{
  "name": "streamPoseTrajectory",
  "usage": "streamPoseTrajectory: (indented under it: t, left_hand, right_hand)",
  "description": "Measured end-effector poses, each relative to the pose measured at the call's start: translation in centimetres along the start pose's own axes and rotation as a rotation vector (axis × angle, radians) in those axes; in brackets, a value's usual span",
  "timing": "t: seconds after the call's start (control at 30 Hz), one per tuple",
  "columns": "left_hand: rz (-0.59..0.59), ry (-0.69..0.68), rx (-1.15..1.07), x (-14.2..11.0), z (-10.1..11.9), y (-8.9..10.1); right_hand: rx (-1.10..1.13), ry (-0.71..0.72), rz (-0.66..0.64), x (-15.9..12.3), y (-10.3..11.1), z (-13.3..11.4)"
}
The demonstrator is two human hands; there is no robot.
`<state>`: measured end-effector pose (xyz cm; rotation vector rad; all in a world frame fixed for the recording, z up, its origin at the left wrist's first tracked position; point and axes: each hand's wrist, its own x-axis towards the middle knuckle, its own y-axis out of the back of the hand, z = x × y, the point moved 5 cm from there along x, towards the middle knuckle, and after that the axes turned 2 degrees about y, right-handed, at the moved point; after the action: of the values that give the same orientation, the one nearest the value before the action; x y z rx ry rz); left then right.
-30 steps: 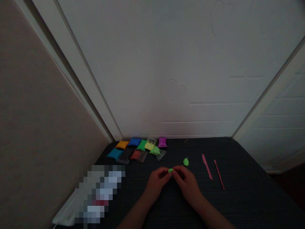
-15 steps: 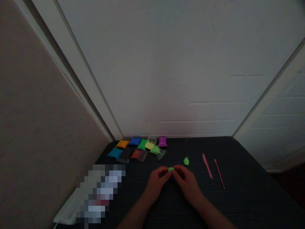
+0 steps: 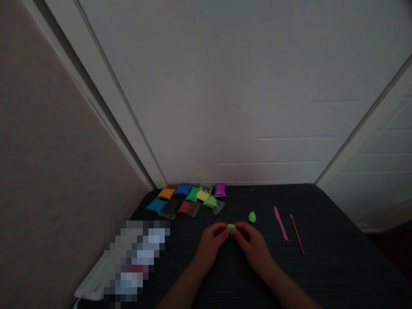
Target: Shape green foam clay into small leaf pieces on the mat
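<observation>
A small light-green piece of modelling clay (image 3: pixel 231 228) is pinched between the fingertips of both hands, just above the dark table. My left hand (image 3: pixel 212 241) grips its left side, thumb and fingers closed. On the other side my right hand (image 3: pixel 249 240) holds it the same way, and the fingers hide part of the clay. Beyond my right hand lies another light-green clay lump (image 3: pixel 252 217) with a small pointed tip. A pink plastic knife (image 3: pixel 281 223) and a thin pink modelling tool (image 3: pixel 297 234) rest to the right.
Several colored clay packets, among them a purple one (image 3: pixel 220 190) and an orange one (image 3: pixel 166 194), lie along the back left of the dark table (image 3: pixel 334 274). A blurred-out object (image 3: pixel 138 257) is at the left edge. A white panel (image 3: pixel 193 86) rises behind.
The clay between my fingertips has tilted and shows more of its rounded face. Both hands stay in nearly the same place; the view has shifted slightly.
</observation>
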<state>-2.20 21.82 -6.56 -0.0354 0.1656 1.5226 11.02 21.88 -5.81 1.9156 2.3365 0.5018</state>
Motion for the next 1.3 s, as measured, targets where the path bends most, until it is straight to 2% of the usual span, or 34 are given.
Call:
streamPoseTrajectory:
  t: [0.1, 0.4, 0.7, 0.8, 1.03, 1.3]
  left_hand:
    - [0.031, 0.027, -0.023, 0.09, -0.39, 0.24]
    - [0.016, 0.022, -0.105, 0.31, -0.77, 0.16]
    - [0.022, 0.004, -0.088, -0.07, -0.15, 0.20]
    - [-0.020, -0.008, -0.099, -0.13, 0.02, -0.04]
    - [-0.028, 0.019, -0.104, 0.03, -0.47, -0.01]
    - [-0.025, -0.023, -0.096, 0.04, -0.29, 0.11]
  right_hand:
    - [0.001, -0.011, -0.016, 0.05, -0.07, 0.14]
    - [-0.022, 0.015, -0.039, 0.03, -0.14, -0.41]
    - [0.005, 0.019, -0.075, -0.10, -0.44, 0.01]
    - [-0.020, 0.024, -0.087, -0.04, -0.48, 0.20]
    - [-0.062, 0.046, -0.104, -0.08, -0.38, -0.21]
    - [-0.089, 0.084, -0.110, 0.19, -0.39, -0.21]
